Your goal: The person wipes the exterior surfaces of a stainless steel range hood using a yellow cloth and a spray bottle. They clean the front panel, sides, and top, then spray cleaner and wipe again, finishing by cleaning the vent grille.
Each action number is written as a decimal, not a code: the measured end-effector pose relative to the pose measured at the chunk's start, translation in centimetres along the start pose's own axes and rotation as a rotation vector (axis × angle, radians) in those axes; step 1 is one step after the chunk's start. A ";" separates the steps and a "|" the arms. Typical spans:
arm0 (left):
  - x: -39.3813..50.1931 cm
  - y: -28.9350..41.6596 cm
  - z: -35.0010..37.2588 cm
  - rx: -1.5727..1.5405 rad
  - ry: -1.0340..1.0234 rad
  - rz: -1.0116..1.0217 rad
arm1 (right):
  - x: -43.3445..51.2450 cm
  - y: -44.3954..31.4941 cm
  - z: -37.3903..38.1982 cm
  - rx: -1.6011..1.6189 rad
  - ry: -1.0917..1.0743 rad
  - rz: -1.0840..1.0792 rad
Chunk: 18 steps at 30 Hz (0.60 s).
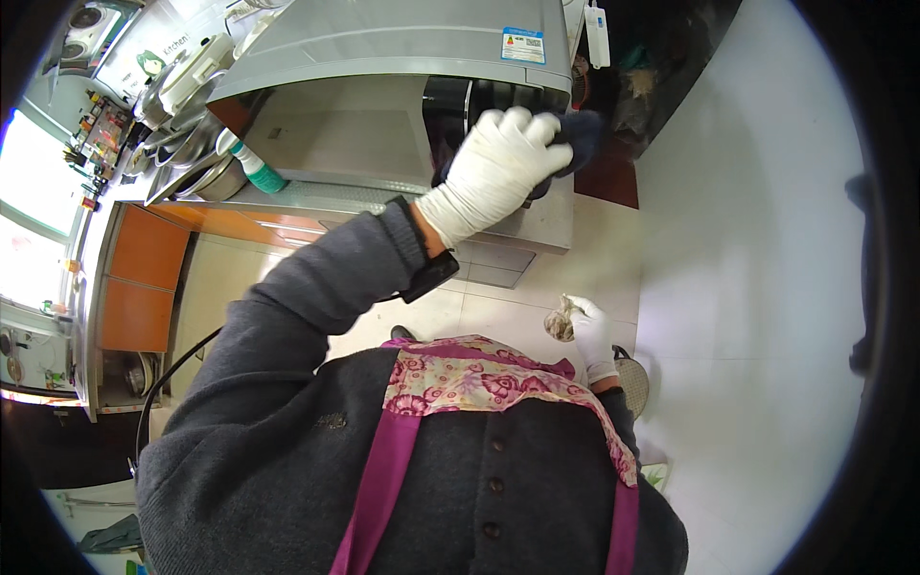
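A grey microwave oven stands on a metal-edged counter before me. My left hand, in a white glove, holds a dark blue cloth at the right end of the microwave front. The cloth spreads past my fingers and partly hides the black control panel. Lower down, near my right side, my right hand is also in a white glove. It pinches a crumpled, stained whitish rag or wad above the tiled floor.
A green and white bottle stands left of the microwave, beside stacked metal pots and a pale lidded container. Orange cabinets run along the left. A white wall bounds the right; a round stool-like seat is near my right arm.
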<state>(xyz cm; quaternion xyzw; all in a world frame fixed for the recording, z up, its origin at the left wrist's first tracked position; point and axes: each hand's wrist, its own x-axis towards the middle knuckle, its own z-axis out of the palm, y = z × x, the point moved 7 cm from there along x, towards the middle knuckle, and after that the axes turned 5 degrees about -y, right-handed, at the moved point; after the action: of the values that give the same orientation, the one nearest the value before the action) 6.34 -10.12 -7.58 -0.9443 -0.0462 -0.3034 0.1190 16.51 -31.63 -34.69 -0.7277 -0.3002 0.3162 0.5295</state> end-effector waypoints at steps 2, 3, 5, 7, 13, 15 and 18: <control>-1.2 1.0 2.9 0.032 -0.076 0.021 | -0.5 -0.1 -0.5 -0.102 0.025 0.029; -2.2 1.4 5.0 0.032 -0.164 0.013 | -0.8 0.1 -0.5 -0.057 0.011 0.079; -5.0 2.0 8.6 0.026 -0.289 0.027 | -1.2 0.0 -0.7 -0.009 0.008 0.157; -7.2 2.6 11.7 -0.009 -0.354 0.083 | -1.6 -1.1 -1.3 -0.041 0.024 0.144; -9.2 3.4 12.8 -0.098 -0.506 0.154 | -2.2 -5.0 -2.9 -0.240 0.091 0.023; -7.0 3.0 9.4 -0.174 -0.384 0.083 | -2.0 -4.8 -3.1 -0.210 0.071 0.071; -2.2 1.6 1.8 -0.221 0.030 0.018 | -1.5 -4.7 -2.8 -0.324 0.061 0.042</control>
<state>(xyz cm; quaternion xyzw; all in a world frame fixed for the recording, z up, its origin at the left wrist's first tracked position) 5.81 -11.24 -10.62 -0.9474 -0.0022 -0.3195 0.0178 17.27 -33.22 -29.25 -0.8189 -0.3159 0.2525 0.4072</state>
